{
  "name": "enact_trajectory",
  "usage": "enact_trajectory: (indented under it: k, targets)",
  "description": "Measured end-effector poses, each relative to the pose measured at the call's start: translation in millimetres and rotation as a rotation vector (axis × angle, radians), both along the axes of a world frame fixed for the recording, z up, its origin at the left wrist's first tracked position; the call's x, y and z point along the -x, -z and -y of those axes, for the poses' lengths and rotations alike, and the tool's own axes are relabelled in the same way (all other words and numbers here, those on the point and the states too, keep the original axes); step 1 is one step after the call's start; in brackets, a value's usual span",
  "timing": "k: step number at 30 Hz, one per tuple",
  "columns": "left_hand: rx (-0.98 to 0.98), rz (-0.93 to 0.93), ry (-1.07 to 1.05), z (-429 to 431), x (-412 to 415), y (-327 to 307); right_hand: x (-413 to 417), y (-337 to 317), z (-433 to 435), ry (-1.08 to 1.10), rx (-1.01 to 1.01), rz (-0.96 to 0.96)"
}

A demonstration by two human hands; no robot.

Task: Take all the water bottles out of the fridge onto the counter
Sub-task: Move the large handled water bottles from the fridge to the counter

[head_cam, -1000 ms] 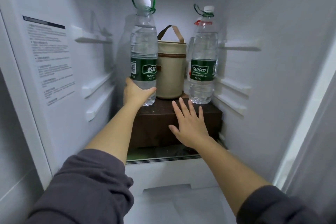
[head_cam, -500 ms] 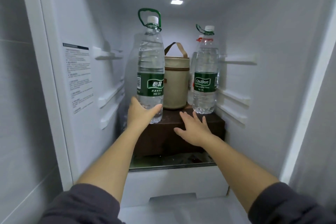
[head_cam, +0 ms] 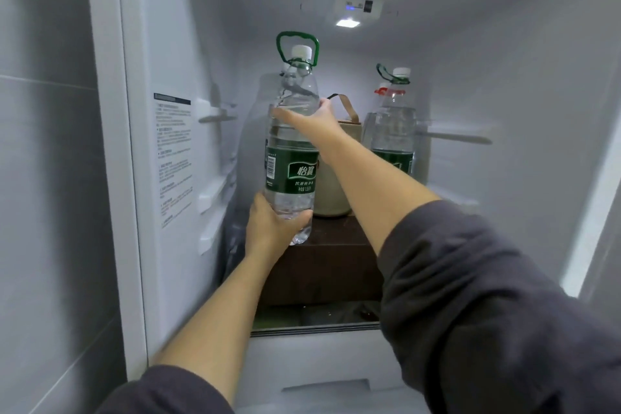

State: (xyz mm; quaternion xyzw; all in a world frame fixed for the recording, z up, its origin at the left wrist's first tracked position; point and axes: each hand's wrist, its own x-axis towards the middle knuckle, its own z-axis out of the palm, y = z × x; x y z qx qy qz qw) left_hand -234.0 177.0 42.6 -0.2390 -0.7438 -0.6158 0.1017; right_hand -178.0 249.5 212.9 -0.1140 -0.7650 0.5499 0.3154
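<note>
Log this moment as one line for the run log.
step: bottle grasp | left hand: grips base of front water bottle | right hand: grips its shoulder | right water bottle: untouched, beside beige bag

A grey tiled wall (head_cam: 40, 178) flanks the white fridge (head_cam: 504, 77) interior (ceiling lamp (head_cam: 347, 23) glowing), a printed label (head_cam: 173, 158) inside.

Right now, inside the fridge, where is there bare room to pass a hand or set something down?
Free: the front top of the brown box, ahead of the beige bag, and the glass shelf strip before it. Crowded: the back, where the held bottle, bag and right bottle are packed close.
</note>
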Motion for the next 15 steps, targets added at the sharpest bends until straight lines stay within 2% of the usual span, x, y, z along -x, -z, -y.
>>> enact_trajectory:
  k: [9,15]
  targets:
    - [0.011,-0.049,0.025,2,-3,-1,-6,7,2,0.033,0.007,-0.092]
    - [-0.011,-0.102,0.13,6,-9,-3,-36,13,-9,0.084,-0.005,-0.156]
